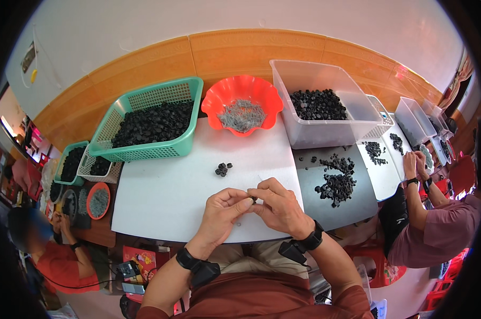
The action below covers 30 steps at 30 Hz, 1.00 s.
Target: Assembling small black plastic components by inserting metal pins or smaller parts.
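Near the front edge of the white tabletop (160, 196), my two hands meet at one small black part (253, 200). My left hand (223, 213) pinches it between thumb and fingertips. My right hand (281, 211) closes on it from the other side, with thumb and index finger pressed together. Fingers cover most of the part, so its exact kind is hard to make out. Just beyond my hands lies a small cluster of black knob-like pieces (223, 169). A red scalloped bowl (213, 98) farther back holds many thin silvery metal pieces (243, 115).
A green basket (158, 150) of black parts stands at back left, and a clear plastic bin (330, 132) of similar parts at back right. Loose black parts (337, 187) are heaped on a dark board (360, 204). People work at both sides (437, 228).
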Each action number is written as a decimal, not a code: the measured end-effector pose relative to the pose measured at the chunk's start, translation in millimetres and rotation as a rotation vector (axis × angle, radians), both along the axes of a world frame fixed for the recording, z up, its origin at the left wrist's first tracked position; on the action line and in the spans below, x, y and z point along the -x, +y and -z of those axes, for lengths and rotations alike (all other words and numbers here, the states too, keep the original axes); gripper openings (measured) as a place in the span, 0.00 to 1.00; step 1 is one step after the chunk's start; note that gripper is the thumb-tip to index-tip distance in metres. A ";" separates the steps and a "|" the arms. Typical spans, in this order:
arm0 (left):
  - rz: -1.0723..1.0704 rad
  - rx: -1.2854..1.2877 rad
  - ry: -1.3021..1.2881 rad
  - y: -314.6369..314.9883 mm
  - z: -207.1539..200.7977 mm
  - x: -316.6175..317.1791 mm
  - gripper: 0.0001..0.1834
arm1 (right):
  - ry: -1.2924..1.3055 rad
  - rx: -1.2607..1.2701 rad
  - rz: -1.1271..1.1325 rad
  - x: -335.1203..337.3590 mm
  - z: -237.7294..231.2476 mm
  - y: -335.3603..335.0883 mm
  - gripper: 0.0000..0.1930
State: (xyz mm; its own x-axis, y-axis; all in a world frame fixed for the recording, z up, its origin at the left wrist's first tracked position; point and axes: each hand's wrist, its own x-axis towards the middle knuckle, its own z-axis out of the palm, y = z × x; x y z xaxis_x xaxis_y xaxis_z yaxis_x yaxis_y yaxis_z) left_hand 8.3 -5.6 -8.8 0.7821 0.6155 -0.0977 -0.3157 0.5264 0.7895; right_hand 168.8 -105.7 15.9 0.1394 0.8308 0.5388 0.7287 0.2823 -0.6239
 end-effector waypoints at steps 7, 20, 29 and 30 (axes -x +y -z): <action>0.045 -0.060 0.067 0.0 -5.8 -0.7 0.10 | -0.003 -0.006 -0.029 -3.1 3.0 -1.7 0.17; 0.026 -0.068 0.022 -4.3 -8.0 -1.6 0.11 | 0.117 0.025 -0.051 -7.3 -3.9 -2.8 0.16; -0.035 -0.098 -0.001 -7.2 -6.5 -3.6 0.12 | 0.157 -0.143 0.220 -19.8 15.5 7.8 0.13; -0.034 -0.127 0.011 -6.7 -5.3 -3.2 0.11 | 0.127 -0.114 0.308 -20.1 17.4 10.0 0.12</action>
State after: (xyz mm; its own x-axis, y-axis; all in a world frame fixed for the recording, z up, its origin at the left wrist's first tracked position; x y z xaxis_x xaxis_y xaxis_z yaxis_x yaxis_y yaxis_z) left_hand 11.5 -12.3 -3.5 0.7598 0.6496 -0.0256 -0.3224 0.4107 0.8529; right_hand 188.9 -95.7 -1.5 0.4457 0.6749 0.5880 0.7092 0.1346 -0.6921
